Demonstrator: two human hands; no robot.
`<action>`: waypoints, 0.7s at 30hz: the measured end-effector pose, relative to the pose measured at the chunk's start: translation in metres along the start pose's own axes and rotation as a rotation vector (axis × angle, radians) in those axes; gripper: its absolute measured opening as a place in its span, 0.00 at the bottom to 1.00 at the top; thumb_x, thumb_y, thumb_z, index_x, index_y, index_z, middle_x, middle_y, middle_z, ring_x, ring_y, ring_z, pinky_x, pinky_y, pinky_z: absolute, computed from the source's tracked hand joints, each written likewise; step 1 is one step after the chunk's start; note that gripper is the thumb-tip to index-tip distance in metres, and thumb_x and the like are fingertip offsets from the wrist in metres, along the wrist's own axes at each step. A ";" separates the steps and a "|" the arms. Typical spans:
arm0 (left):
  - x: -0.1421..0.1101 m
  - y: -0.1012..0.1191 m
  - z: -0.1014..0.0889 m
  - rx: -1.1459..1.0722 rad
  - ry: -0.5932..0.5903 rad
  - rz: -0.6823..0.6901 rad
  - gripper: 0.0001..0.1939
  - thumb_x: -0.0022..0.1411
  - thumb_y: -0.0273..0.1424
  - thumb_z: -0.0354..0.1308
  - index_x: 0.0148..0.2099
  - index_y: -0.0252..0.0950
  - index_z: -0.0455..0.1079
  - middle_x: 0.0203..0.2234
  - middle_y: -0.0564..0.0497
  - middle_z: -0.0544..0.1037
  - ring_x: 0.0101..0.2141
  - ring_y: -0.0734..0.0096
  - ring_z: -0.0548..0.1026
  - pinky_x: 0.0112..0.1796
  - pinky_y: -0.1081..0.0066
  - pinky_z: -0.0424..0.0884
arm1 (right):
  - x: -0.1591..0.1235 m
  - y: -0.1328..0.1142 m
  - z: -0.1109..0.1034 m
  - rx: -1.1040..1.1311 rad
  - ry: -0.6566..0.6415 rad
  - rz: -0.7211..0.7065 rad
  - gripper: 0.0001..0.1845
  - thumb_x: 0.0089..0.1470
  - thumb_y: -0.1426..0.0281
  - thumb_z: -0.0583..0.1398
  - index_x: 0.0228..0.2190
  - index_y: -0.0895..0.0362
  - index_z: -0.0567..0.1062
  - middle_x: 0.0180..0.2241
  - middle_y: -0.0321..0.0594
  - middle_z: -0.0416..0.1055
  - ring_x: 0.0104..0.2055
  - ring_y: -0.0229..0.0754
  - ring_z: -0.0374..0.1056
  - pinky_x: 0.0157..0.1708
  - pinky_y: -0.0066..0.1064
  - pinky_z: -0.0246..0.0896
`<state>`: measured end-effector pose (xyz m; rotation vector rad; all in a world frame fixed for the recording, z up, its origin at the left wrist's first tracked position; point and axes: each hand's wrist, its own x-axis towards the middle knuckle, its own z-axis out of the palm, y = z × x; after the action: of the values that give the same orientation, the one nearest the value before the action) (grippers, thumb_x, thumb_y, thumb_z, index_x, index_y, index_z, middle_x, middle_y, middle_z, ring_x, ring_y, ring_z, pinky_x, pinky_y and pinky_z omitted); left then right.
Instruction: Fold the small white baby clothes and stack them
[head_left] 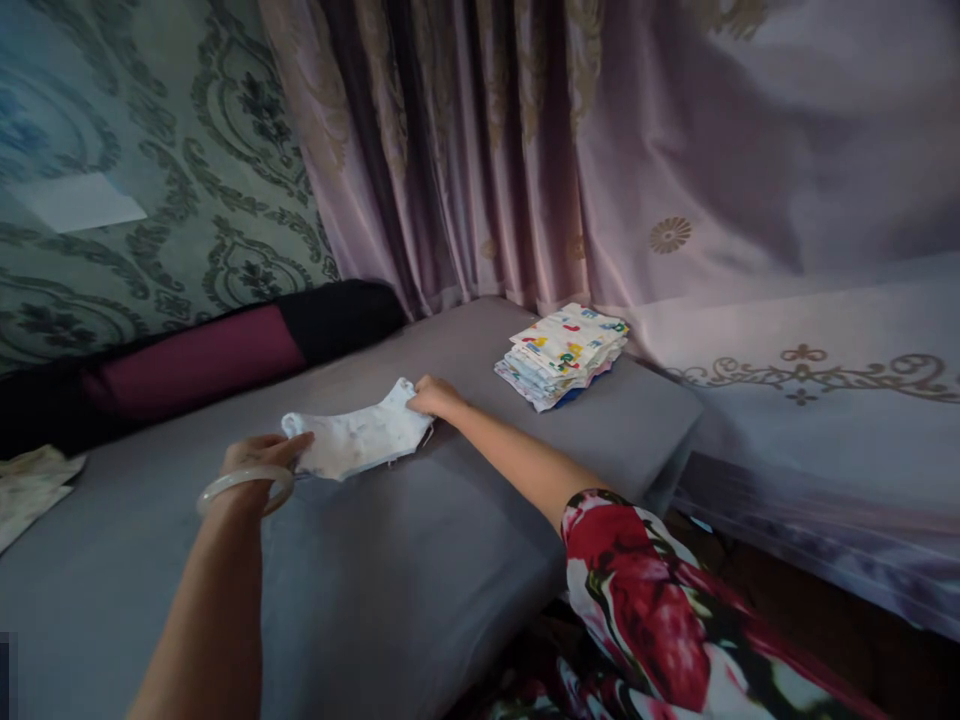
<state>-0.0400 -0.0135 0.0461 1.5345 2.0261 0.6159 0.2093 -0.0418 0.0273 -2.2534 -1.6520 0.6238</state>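
Observation:
A small white cloth (364, 437), with faint printed marks and rounded upper corners, is stretched between my two hands above the grey-covered bed (375, 600). It looks like a small garment, though its exact kind is unclear. My left hand (262, 455), with a pale bangle (244, 482) on the wrist, pinches the left end. The right end is gripped in my right hand (436, 397), whose fingers are closed around the edge. Beyond my right hand lies a neat stack of folded printed cloths (571, 338), a white one with colourful figures on top.
A long black and dark pink bolster (195, 360) lies along the patterned wall. Another pale cloth (34, 485) rests at the bed's left edge. Pinkish curtains (487, 150) hang behind the bed and down its right side.

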 end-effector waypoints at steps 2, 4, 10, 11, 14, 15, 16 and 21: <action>-0.016 0.021 -0.002 -0.030 -0.029 0.042 0.11 0.48 0.37 0.65 0.22 0.38 0.69 0.13 0.57 0.67 0.21 0.68 0.68 0.23 0.74 0.60 | -0.001 0.009 -0.017 -0.050 0.066 -0.046 0.14 0.51 0.69 0.60 0.41 0.57 0.79 0.44 0.49 0.77 0.47 0.45 0.73 0.39 0.27 0.65; -0.027 0.039 0.003 -0.063 -0.039 0.074 0.11 0.48 0.36 0.66 0.22 0.37 0.69 0.14 0.57 0.67 0.21 0.71 0.67 0.24 0.74 0.58 | -0.002 0.021 -0.037 -0.115 0.134 -0.058 0.14 0.52 0.69 0.59 0.40 0.57 0.79 0.44 0.49 0.77 0.47 0.46 0.72 0.41 0.28 0.65; -0.043 0.087 0.052 -0.269 -0.127 0.263 0.11 0.48 0.35 0.64 0.20 0.34 0.70 0.12 0.58 0.62 0.19 0.76 0.61 0.23 0.74 0.56 | -0.007 0.059 -0.104 -0.286 0.323 0.047 0.18 0.52 0.73 0.59 0.45 0.57 0.78 0.47 0.52 0.75 0.50 0.52 0.71 0.46 0.35 0.66; -0.044 0.096 0.064 -0.319 -0.135 0.282 0.11 0.48 0.35 0.64 0.20 0.34 0.70 0.13 0.57 0.63 0.19 0.76 0.62 0.23 0.74 0.56 | -0.008 0.065 -0.114 -0.318 0.355 0.070 0.18 0.52 0.74 0.59 0.46 0.58 0.78 0.47 0.53 0.75 0.51 0.52 0.71 0.46 0.36 0.67; -0.048 0.121 0.102 -0.430 -0.153 0.373 0.12 0.47 0.37 0.65 0.21 0.34 0.71 0.14 0.56 0.65 0.20 0.76 0.62 0.23 0.73 0.56 | -0.012 0.084 -0.140 -0.380 0.448 0.139 0.17 0.53 0.74 0.60 0.45 0.61 0.78 0.46 0.56 0.75 0.52 0.53 0.71 0.48 0.37 0.66; -0.050 0.130 0.114 -0.451 -0.144 0.389 0.12 0.47 0.37 0.64 0.21 0.34 0.71 0.15 0.56 0.65 0.20 0.75 0.63 0.23 0.73 0.56 | -0.014 0.091 -0.148 -0.383 0.469 0.166 0.16 0.53 0.74 0.61 0.44 0.61 0.79 0.44 0.57 0.76 0.51 0.53 0.71 0.49 0.37 0.66; -0.053 0.139 0.125 -0.468 -0.142 0.397 0.12 0.48 0.37 0.64 0.22 0.34 0.70 0.15 0.56 0.65 0.20 0.75 0.63 0.23 0.73 0.56 | -0.015 0.098 -0.155 -0.371 0.476 0.197 0.14 0.53 0.74 0.61 0.42 0.62 0.79 0.42 0.56 0.77 0.50 0.52 0.72 0.49 0.37 0.66; -0.073 0.181 0.166 -0.542 -0.180 0.414 0.13 0.50 0.39 0.64 0.23 0.35 0.70 0.16 0.55 0.66 0.23 0.73 0.66 0.25 0.74 0.59 | -0.014 0.145 -0.190 -0.173 0.462 0.342 0.08 0.55 0.74 0.60 0.36 0.64 0.79 0.26 0.49 0.77 0.39 0.47 0.75 0.44 0.35 0.69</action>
<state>0.2157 -0.0310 0.0439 1.5937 1.2668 1.0425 0.4197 -0.0939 0.1274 -2.5764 -1.1464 0.0099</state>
